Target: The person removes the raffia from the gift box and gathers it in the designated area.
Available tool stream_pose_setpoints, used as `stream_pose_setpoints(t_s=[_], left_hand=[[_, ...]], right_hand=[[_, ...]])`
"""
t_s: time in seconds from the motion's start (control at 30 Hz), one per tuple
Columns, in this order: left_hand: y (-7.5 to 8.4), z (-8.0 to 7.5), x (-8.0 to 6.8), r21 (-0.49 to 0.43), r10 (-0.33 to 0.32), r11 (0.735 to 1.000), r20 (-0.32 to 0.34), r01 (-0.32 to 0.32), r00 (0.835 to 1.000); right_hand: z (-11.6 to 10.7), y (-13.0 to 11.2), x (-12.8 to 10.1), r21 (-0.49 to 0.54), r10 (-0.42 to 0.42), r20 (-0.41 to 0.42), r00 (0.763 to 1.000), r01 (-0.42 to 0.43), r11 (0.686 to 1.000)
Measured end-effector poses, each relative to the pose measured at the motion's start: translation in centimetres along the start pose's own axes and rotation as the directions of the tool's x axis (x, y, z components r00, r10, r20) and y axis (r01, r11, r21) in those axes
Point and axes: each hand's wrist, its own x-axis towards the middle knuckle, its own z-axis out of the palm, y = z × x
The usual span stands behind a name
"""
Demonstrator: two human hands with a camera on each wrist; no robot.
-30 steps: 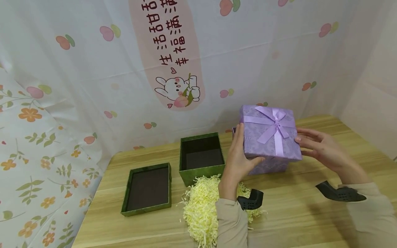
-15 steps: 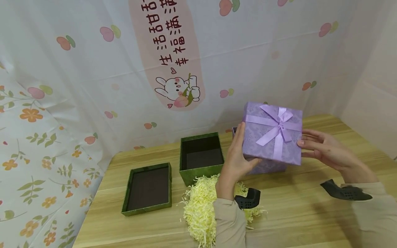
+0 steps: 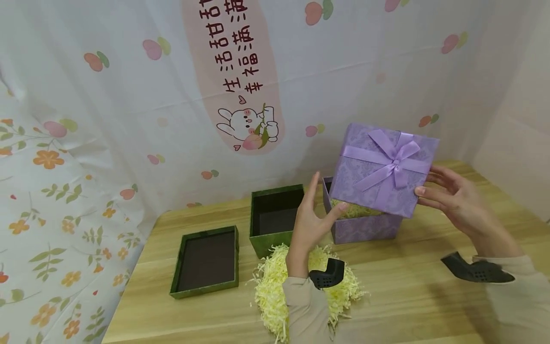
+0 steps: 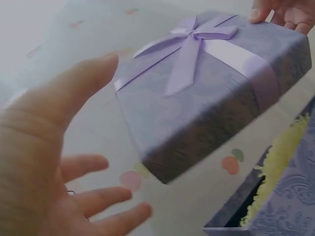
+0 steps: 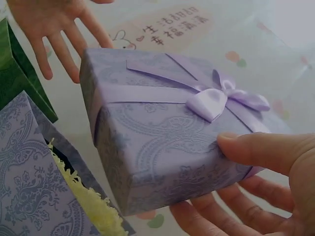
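A purple patterned box lid [image 3: 378, 181] with a satin ribbon bow [image 3: 394, 165] hangs tilted above its matching box base [image 3: 365, 229]. Yellow shredded paper [image 3: 352, 210] shows inside that base. My right hand [image 3: 460, 205] grips the lid's right edge, thumb on top and fingers underneath, as the right wrist view shows. To the left of the lid, my left hand [image 3: 311, 222] is spread, with its fingers and thumb apart from it. In the left wrist view a gap separates the left thumb [image 4: 74, 88] from the lid.
An open green box [image 3: 275, 234] stands left of the purple base, and its upturned green lid [image 3: 206, 263] lies further left. A heap of yellow shredded paper [image 3: 270, 291] lies on the wooden table [image 3: 408, 296] in front. A printed cloth [image 3: 343, 81] hangs behind.
The purple lid has risen and shifted right off its base, exposing the paper inside. My left hand has let go and drawn back left, while my right hand still holds the lid.
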Motion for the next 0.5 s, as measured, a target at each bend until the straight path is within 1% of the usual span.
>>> stream_pose_setpoints(t_s=[0.07,0.13,0.2,0.23,0.3,0.37,0.4,0.43,0.47,0.5], left_hand=[[0.0,-0.4,-0.1,-0.050,0.002,0.999,0.006,-0.002,1.000],[0.1,-0.7,-0.3,-0.093,0.005,0.996,0.003,-0.005,1.000],[0.1,-0.9,-0.5,-0.141,0.005,0.990,0.000,-0.004,1.000],[0.2,-1.0,-0.5,-0.169,0.007,0.986,0.003,-0.006,1.000],[0.3,-1.1,-0.6,-0.213,0.011,0.977,0.006,-0.010,1.000],[0.4,-1.2,-0.6,-0.260,0.019,0.966,0.006,-0.017,1.000],[0.5,-1.3,-0.6,-0.280,0.024,0.960,0.003,-0.022,1.000],[0.5,-1.3,-0.5,-0.291,0.032,0.956,-0.002,-0.031,1.000],[0.6,-1.4,-0.4,-0.304,0.039,0.952,-0.008,-0.039,0.999],[0.6,-1.5,-0.3,-0.318,0.041,0.947,-0.016,-0.044,0.999]], right_hand=[[0.6,-0.5,-0.1,-0.039,-0.011,-0.042,0.999,0.009,0.999],[1.2,-1.0,-0.2,-0.094,-0.041,-0.059,0.997,0.035,0.995],[1.8,-1.4,-0.3,-0.174,-0.096,-0.060,0.994,0.084,0.981],[2.1,-1.6,-0.4,-0.197,-0.129,-0.054,0.990,0.116,0.973],[2.6,-2.0,-0.5,-0.256,-0.201,-0.038,0.979,0.185,0.949],[3.0,-2.2,-0.6,-0.357,-0.272,-0.024,0.962,0.246,0.901],[3.2,-2.3,-0.6,-0.418,-0.307,-0.016,0.952,0.272,0.867],[3.3,-2.3,-0.7,-0.475,-0.340,-0.003,0.941,0.298,0.828],[3.4,-2.4,-0.7,-0.536,-0.371,0.013,0.928,0.320,0.781],[3.4,-2.4,-0.7,-0.604,-0.396,0.026,0.918,0.330,0.726]])
